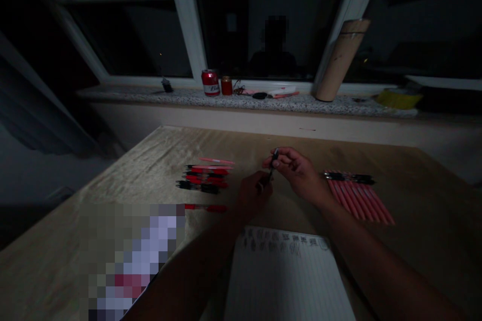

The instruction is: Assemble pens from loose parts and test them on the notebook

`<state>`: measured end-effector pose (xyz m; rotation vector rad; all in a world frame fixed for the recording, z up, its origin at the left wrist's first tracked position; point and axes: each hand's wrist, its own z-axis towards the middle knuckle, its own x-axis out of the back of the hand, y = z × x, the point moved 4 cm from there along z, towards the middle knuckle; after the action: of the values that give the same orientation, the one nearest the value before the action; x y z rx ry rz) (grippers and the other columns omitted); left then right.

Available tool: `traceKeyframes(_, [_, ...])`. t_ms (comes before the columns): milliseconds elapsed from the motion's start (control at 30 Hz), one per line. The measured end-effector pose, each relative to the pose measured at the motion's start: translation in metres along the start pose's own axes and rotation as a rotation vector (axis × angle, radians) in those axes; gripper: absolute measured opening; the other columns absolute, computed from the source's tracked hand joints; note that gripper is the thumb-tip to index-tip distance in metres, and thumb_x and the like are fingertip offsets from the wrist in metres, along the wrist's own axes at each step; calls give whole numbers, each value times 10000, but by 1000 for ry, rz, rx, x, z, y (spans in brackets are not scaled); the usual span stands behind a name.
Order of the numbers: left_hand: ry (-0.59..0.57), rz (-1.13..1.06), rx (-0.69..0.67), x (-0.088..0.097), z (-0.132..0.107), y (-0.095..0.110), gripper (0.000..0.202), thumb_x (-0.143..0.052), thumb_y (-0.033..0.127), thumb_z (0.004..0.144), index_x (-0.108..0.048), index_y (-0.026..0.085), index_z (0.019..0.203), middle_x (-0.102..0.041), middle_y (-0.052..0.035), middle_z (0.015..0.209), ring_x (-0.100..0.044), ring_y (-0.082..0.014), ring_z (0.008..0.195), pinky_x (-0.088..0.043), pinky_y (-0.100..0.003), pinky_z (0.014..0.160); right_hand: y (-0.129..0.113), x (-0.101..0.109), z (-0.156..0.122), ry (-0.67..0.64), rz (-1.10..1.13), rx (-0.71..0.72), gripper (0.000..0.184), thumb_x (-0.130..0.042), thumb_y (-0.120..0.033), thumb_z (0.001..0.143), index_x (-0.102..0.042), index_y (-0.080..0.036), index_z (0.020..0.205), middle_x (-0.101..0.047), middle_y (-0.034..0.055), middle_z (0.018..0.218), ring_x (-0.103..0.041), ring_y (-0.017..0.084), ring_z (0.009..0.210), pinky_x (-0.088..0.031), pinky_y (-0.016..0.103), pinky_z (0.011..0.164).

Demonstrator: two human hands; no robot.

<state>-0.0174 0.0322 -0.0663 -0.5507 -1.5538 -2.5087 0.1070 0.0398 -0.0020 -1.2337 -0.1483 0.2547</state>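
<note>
Both my hands meet over the middle of the wooden table point(422, 200) and hold one dark pen point(272, 163) between them. My right hand point(297, 170) pinches the pen's upper end. My left hand point(253, 194) is closed round its lower end. To the left of my hands lies a group of red and black pens point(205, 176). One red pen point(205, 207) lies alone nearer to me. To the right lies a row of pink pens point(359, 195) with a black pen point(349, 177) across their top. A lined notebook point(286, 281) with scribbles lies under my forearms.
A stone windowsill point(158, 95) runs behind the table. On it stand a red can point(210, 83), a small orange jar point(226, 85), a tall cardboard tube point(340, 60) and a yellow object point(398, 98). The windows are dark. A blurred patch covers the table's near left.
</note>
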Motion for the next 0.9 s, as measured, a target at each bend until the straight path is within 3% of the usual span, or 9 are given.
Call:
traceKeyframes(433, [20, -11, -11, 3, 1, 8, 86, -482, 190, 763, -550, 141, 783, -548, 6, 646, -494, -85, 559, -387, -196, 546, 7, -5, 0, -11, 64, -56, 252, -671, -347, 723, -528, -206, 876, -660, 7, 783, -630, 141, 749, -468, 264, 655])
traceKeyframes(733, [-5, 25, -1, 2, 0, 6, 89, -484, 175, 739, -556, 145, 781, -556, 19, 641, -499, -80, 556, -384, -192, 544, 14, 2, 2, 102, -7, -36, 336, -774, -287, 591, -511, -197, 780, -544, -54, 654, -527, 87, 590, -434, 217, 563])
traceKeyframes(900, [13, 29, 6, 3, 0, 7, 99, -490, 180, 741, -564, 145, 796, -565, 16, 638, -505, -82, 549, -388, -192, 539, 10, 2, 0, 69, -11, 25, 319, -717, -256, 666, -536, -212, 924, -602, -1, 813, -575, 122, 750, -457, 249, 650])
